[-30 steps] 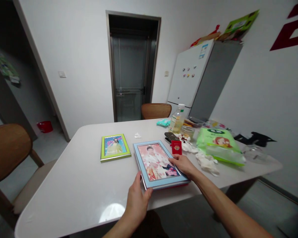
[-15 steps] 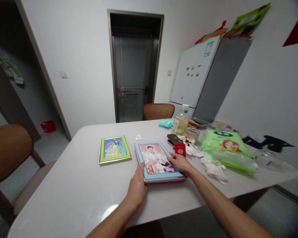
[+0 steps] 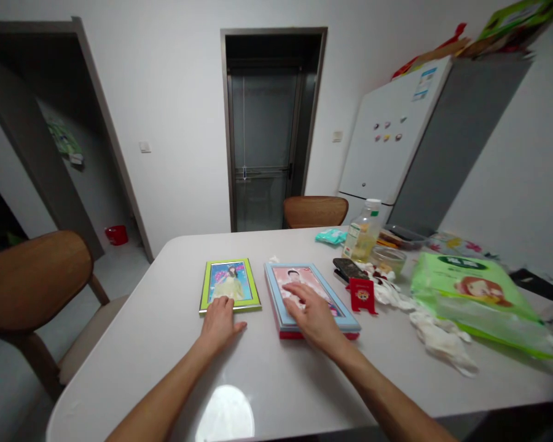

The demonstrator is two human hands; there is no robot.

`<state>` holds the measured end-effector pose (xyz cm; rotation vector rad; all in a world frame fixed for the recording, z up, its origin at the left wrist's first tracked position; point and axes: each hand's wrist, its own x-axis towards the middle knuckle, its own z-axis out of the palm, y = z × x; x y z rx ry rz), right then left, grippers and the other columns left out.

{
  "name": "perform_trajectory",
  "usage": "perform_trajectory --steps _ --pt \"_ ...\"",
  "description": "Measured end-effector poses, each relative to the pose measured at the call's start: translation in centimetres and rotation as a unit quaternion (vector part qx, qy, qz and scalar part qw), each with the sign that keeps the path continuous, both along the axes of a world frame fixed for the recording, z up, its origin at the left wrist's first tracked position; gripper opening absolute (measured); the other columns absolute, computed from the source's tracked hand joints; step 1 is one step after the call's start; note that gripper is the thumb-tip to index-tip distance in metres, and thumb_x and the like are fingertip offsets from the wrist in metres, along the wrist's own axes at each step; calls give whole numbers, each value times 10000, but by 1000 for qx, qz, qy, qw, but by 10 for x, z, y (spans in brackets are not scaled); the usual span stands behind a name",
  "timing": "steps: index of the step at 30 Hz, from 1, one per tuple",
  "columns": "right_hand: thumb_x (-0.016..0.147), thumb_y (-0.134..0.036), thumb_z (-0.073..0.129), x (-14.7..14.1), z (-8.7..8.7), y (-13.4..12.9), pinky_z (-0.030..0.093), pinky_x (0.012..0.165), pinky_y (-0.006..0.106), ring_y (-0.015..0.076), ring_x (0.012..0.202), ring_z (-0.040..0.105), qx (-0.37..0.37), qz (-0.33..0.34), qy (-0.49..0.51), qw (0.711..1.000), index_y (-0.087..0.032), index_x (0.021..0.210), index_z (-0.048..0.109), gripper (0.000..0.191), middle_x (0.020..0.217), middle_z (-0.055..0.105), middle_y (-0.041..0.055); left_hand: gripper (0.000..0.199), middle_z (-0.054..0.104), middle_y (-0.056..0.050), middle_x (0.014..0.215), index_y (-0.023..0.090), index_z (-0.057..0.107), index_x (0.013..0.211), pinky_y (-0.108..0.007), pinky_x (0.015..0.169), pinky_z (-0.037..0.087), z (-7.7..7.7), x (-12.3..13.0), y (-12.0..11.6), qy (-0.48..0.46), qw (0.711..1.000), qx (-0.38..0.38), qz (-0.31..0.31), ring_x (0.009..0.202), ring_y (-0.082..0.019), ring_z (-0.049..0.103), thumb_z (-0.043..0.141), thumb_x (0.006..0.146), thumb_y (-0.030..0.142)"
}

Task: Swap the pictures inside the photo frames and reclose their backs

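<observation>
A yellow-green picture frame [image 3: 206,287] lies flat on the white table, holding a photo of a person in a pale yellow dress. The fingers of my left hand [image 3: 220,324] rest over its near edge, thumb stretched out to the side. Right of it, a light blue picture frame [image 3: 276,301] lies on top of a red, box-like thing [image 3: 291,335]. My right hand [image 3: 312,312] is over the blue frame with fingers apart and slightly bent, covering part of its photo. Whether those fingertips touch the frame, I cannot tell.
Right of the frames are a small red stand [image 3: 362,296], a dark phone [image 3: 349,268], crumpled tissues [image 3: 442,341] and a green tissue pack [image 3: 477,294]. Behind them stand a bottle [image 3: 363,233] and a clear bowl [image 3: 389,259]. Wooden chairs stand left [image 3: 32,282] and behind [image 3: 316,212].
My left hand has left the blue frame and moved left to the green frame. My right hand has shifted from the blue frame's right edge to above its middle. The view has turned left.
</observation>
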<state>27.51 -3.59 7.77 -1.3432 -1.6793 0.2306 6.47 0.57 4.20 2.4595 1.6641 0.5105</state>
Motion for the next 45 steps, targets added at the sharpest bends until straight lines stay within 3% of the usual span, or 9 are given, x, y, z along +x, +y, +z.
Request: perform_trajectory --steps 4,9,12,17,21,24,28,35,45 --pt "694 -254 512 -45 -13 -27 362 878 388 206 966 497 -22 97 15 995 -223 959 609 284 1014 578 78 373 512 -92 981 147 517 919 -387 835 314 5 -15 -41 36 999 -1 3 963 -271 441 583 642 387" --pt "683 -258 524 -55 -40 -40 348 895 416 224 993 484 -57 88 37 994 -209 964 611 298 1057 557 97 584 496 -69 1003 188 499 976 -399 859 299 5 -41 -114 49 999 -8 -21 950 -274 428 691 490 449" --pt "682 -260 524 -59 -50 -44 344 900 420 227 997 483 -72 86 44 993 -203 949 615 288 1059 555 96 643 476 -78 1065 187 476 1019 -407 893 274 -3 -47 -142 30 999 -6 -43 985 -279 403 717 464 404" --pt "703 -268 499 -67 -46 -47 327 920 405 215 1031 461 -62 72 40 995 -192 965 594 289 1087 535 91 229 529 -28 907 198 503 826 -355 764 381 -8 -45 -152 28 998 11 -51 859 -223 457 566 610 155" --pt "729 -291 465 -71 -22 -48 320 917 408 214 1065 426 -10 25 73 997 -195 1029 546 326 1129 502 90 188 532 -37 874 195 484 805 -346 721 419 15 -53 -150 -56 996 45 -45 843 -219 475 510 633 124" --pt "733 -305 454 -84 -7 -49 392 822 381 214 1022 450 -4 30 105 994 -212 1040 533 330 1110 508 84 219 521 -27 831 195 456 917 -326 706 448 37 -62 -148 -213 975 68 6 787 -183 510 468 702 156" --pt "711 -317 499 -116 -7 -47 412 784 352 205 997 466 -43 119 124 984 -236 1015 550 319 1085 525 64 500 519 -33 922 218 247 1211 -295 682 484 50 -74 -147 -396 913 62 77 786 -153 555 461 760 248" --pt "687 -274 529 -147 -33 -37 373 821 355 202 899 507 -82 178 4 981 -192 967 590 298 959 584 76 534 491 -85 1143 187 266 1203 -337 869 395 13 -100 -151 -464 875 -4 134 1010 -194 509 508 735 273" --pt "670 -238 523 -141 -49 -41 373 772 324 214 881 474 -96 139 -159 973 -177 960 602 306 941 544 97 536 438 -157 1219 98 302 1221 -428 948 297 -32 -110 -149 -269 948 -35 168 1157 -262 366 453 747 296"
